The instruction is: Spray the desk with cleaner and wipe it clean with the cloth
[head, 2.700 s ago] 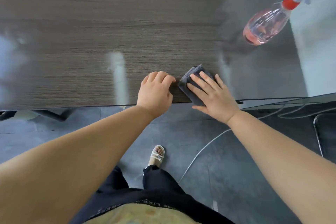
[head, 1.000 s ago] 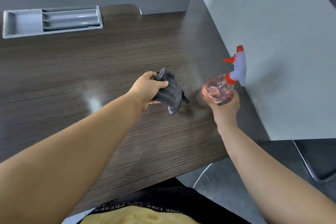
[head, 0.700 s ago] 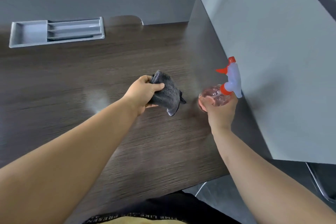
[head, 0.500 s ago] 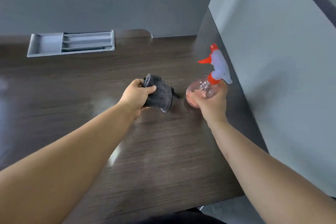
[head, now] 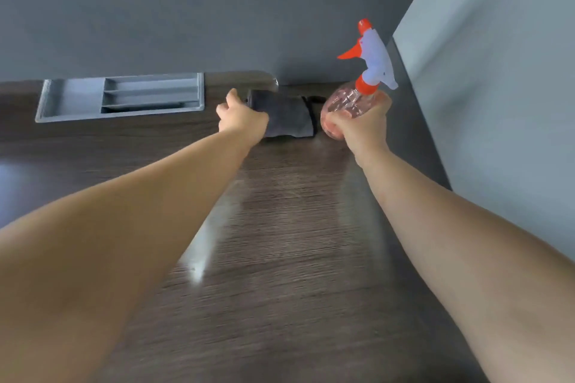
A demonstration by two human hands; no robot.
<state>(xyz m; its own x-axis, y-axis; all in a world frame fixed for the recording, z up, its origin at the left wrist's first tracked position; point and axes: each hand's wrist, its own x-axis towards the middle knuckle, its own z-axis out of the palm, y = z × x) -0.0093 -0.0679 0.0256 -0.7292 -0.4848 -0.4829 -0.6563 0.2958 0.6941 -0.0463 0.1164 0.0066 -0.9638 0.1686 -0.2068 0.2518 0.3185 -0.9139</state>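
Note:
The dark wood-grain desk (head: 295,242) fills the lower view. My left hand (head: 241,118) reaches to the back of the desk and grips a folded grey cloth (head: 287,116), which lies against the desktop near the rear partition. Just to the right, my right hand (head: 362,126) holds a clear spray bottle (head: 348,102) with pinkish liquid, a red collar and a white and red trigger head. The bottle stands upright and its base is hidden by my fingers, so I cannot tell whether it touches the desk.
A grey plastic organiser tray (head: 77,102) is set into the desk at the back left. A dark grey partition (head: 202,9) closes the back and a light grey panel (head: 504,87) closes the right side. Wet streaks (head: 199,270) shine on the desktop.
Both hands have moved away from me to the back of the desk. The cloth, held up half a second ago, now lies flattened on the surface; the bottle travelled with my right hand.

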